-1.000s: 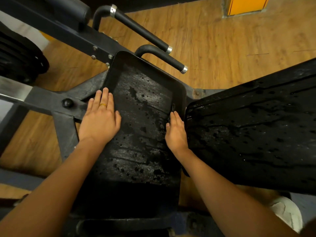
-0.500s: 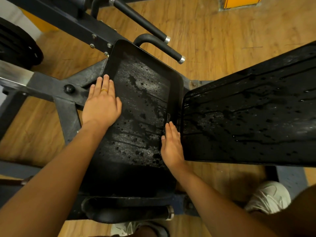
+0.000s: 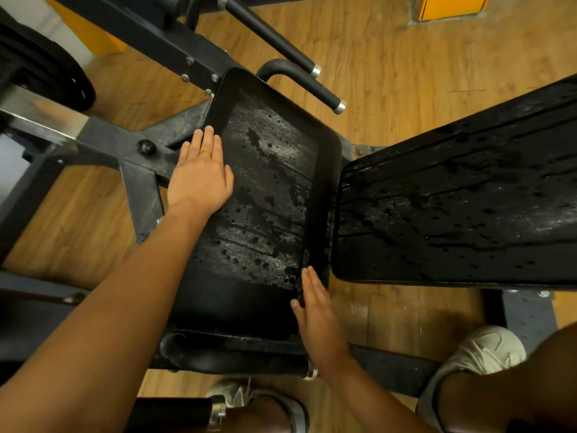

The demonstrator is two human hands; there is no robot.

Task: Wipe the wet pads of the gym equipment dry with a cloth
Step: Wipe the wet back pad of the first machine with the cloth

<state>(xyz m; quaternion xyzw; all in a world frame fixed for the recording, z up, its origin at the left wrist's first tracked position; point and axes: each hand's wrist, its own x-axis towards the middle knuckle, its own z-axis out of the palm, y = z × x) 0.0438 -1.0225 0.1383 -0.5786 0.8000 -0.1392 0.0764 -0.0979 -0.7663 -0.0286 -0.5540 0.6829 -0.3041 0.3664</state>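
A black seat pad (image 3: 268, 195) of a gym machine lies in the middle, speckled with water drops and streaks. A larger black back pad (image 3: 462, 201), also wet, stretches to the right. My left hand (image 3: 199, 176) lies flat with straight fingers on the seat pad's left edge. My right hand (image 3: 315, 307) rests with straight fingers against the seat pad's near right edge, in the gap beside the back pad. No cloth is in view.
The dark steel frame (image 3: 103, 142) runs left of the seat. Two black handle bars (image 3: 299, 85) stick out behind it. Weight plates (image 3: 40, 73) hang at far left. My shoes (image 3: 477, 354) stand on the wooden floor (image 3: 390, 57) below.
My right hand has slid toward me along the seat pad's right edge. The left hand stays flat on the left edge. The view has shifted, showing my shoes and knees.
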